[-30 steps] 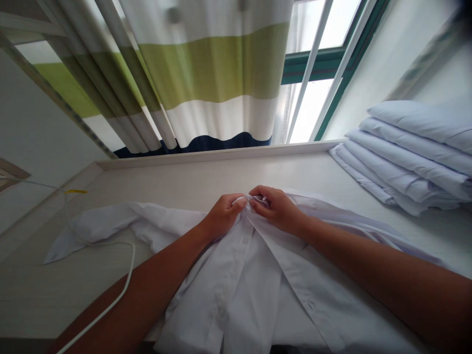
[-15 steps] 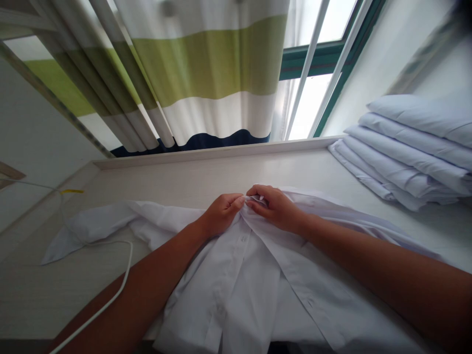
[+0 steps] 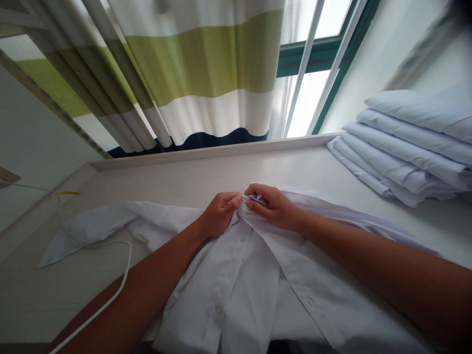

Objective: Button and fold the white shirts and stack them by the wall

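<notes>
A white buttoned shirt (image 3: 258, 275) lies spread on the pale wooden table, its sleeves reaching out to the left and right and its lower part running toward me. My left hand (image 3: 222, 212) pinches the top of the shirt near its collar. Right beside it, my right hand (image 3: 271, 205) has its fingers closed on the same area of cloth. The fingertips of both hands nearly touch. Whatever lies between the fingers is too small to make out.
A stack of folded white garments (image 3: 409, 147) sits at the right on the table (image 3: 177, 177). A white cable (image 3: 127, 265) crosses my left forearm. Behind the table's raised back edge hang striped curtains (image 3: 206, 64) beside a green-framed window (image 3: 309, 56).
The view has shifted slightly. Both hands keep their hold on the shirt, and the right fingers have moved very little.
</notes>
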The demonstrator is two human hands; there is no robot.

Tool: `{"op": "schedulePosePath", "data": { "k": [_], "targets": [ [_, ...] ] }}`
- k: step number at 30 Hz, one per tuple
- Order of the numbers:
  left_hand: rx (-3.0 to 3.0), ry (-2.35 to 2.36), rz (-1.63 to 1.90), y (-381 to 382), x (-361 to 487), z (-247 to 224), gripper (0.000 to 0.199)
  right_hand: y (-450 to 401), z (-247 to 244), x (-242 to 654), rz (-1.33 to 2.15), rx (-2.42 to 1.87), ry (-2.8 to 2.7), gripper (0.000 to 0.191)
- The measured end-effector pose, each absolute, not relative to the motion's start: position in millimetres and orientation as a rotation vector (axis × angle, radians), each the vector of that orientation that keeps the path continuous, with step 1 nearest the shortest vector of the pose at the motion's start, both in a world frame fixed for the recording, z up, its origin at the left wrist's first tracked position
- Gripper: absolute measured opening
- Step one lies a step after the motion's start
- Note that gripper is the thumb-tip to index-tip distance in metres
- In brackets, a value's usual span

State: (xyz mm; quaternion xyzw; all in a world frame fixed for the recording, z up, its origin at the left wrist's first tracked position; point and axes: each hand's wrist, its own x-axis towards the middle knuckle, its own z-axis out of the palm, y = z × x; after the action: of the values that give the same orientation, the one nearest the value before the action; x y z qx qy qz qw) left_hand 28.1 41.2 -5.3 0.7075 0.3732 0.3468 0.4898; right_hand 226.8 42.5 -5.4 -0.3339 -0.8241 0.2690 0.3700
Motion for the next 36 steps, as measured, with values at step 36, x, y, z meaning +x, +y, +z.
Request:
{"op": "schedulePosePath", "data": {
  "k": [36],
  "targets": [
    [1.723,0.879,0.882,43.5,26.1,-7.9,0.036,43.0,-6.8,221.9,0.9,-0.856,-1.933,0.015]
  ]
}}
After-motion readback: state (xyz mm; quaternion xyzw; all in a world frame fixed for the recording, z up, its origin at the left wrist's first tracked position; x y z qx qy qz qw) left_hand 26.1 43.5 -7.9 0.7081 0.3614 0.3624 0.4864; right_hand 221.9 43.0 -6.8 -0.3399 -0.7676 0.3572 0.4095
